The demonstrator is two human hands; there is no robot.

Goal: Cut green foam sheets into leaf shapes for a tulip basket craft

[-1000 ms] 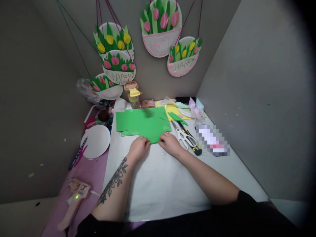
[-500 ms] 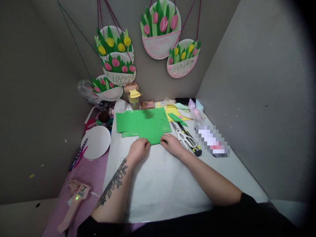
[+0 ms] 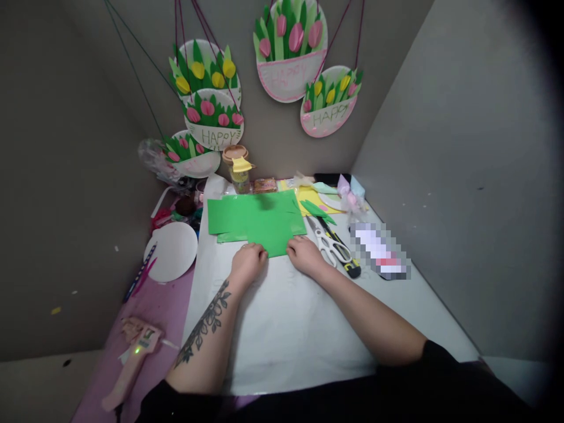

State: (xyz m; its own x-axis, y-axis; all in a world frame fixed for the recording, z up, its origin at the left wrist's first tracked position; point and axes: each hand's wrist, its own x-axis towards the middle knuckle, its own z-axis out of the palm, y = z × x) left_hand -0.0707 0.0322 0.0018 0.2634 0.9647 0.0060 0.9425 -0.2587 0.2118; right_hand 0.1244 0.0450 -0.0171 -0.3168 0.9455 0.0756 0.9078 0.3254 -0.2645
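Several green paper sheets point(image 3: 259, 217) lie overlapping on the white covering point(image 3: 282, 329) of the table. At the lower left corner of the front sheet is my left hand point(image 3: 250, 261), its fingers curled closed on the edge. My right hand point(image 3: 304, 255) is closed the same way at the lower right corner of that sheet. White-handled scissors point(image 3: 328, 244) and a black and yellow cutter point(image 3: 351, 269) lie just right of my right hand. Cut green leaf shapes point(image 3: 318, 210) rest behind them.
A pink glue gun point(image 3: 134, 358) with a green light lies at the left, below a white paper plate point(image 3: 171, 251). A lidded cup point(image 3: 238, 170) stands at the back. Plate baskets with paper tulips point(image 3: 214, 120) hang on the wall. A phone-like object point(image 3: 381, 249) is blurred at the right.
The view has shifted slightly. Both hands stay at the front sheet's lower corners, and the sheets lie as before.
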